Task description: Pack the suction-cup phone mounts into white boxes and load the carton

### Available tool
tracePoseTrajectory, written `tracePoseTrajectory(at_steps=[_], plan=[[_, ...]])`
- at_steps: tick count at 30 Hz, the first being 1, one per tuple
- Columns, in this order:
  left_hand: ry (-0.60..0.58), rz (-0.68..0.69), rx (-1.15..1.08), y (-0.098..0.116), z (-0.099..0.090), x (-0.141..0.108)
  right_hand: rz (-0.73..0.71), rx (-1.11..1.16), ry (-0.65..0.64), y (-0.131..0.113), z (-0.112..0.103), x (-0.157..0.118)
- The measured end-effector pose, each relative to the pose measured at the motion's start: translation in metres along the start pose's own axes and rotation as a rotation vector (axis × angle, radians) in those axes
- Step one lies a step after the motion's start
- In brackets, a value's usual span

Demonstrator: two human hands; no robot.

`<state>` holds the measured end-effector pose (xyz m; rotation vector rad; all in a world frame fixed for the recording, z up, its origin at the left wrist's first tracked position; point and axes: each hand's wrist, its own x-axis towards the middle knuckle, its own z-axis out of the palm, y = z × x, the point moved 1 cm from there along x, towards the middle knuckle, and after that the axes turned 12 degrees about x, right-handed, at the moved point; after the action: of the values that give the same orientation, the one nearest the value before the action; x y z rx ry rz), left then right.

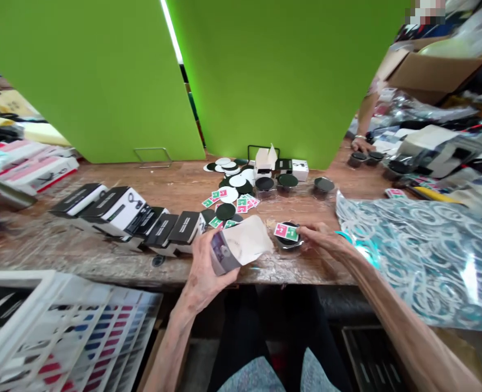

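Left hand (206,270) is gripping the box (235,247) just below frame centre, open end pointing right toward the black round piece (286,244). Right hand (326,239), nearer that piece, is touching the pink-green card (286,232) on it; can't tell if pinching.

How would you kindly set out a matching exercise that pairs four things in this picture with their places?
Things
1. Open white-and-grey cardboard box
2. Pink-and-green printed rectangular card
3. White slatted plastic basket
4. Large bright-green flat panels

Places
A. Lower left of the view
B. Touched by the right hand
C. At the far side of the brown wooden bench
D. Held in the left hand

Pairs: 1-D; 2-B; 3-A; 4-C
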<state>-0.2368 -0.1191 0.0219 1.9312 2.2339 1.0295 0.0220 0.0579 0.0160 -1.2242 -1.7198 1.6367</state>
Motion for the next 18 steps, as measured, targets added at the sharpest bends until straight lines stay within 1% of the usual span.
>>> tracePoseTrajectory(at_steps=[3,6,9,10,11,12,13,14,16,17,18], plan=[[-0.005,-0.006,-0.096,0.002,0.002,-0.004,-0.073,-0.186,0.006,0.002,-0.001,0.004],[0.001,-0.009,-0.122,0.001,0.004,-0.006,-0.223,-0.447,0.089,-0.001,-0.001,0.004],[-0.009,-0.009,-0.117,0.000,0.005,-0.007,-0.321,-0.554,0.210,-0.015,0.002,-0.011],[-0.021,-0.004,-0.110,0.000,0.005,-0.006,-0.387,-0.559,0.248,-0.023,0.005,-0.020],[-0.035,0.006,-0.101,0.000,0.005,-0.005,-0.485,-0.564,0.258,-0.033,0.010,-0.029],[-0.053,0.021,-0.091,0.000,0.005,-0.004,-0.603,-0.567,0.222,-0.043,0.017,-0.039],[-0.074,0.038,-0.084,0.001,0.005,-0.002,-0.723,-0.576,0.132,-0.052,0.026,-0.048],[-0.102,0.053,-0.082,0.001,0.004,0.000,-0.818,-0.601,-0.007,-0.060,0.037,-0.054],[-0.166,0.077,-0.100,0.002,0.002,0.005,-0.904,-0.719,-0.303,-0.067,0.061,-0.057],[-0.201,0.084,-0.107,0.002,0.000,0.007,-0.919,-0.807,-0.421,-0.067,0.072,-0.054],[-0.240,0.087,-0.104,0.002,-0.002,0.010,-0.930,-0.896,-0.511,-0.063,0.083,-0.049]])
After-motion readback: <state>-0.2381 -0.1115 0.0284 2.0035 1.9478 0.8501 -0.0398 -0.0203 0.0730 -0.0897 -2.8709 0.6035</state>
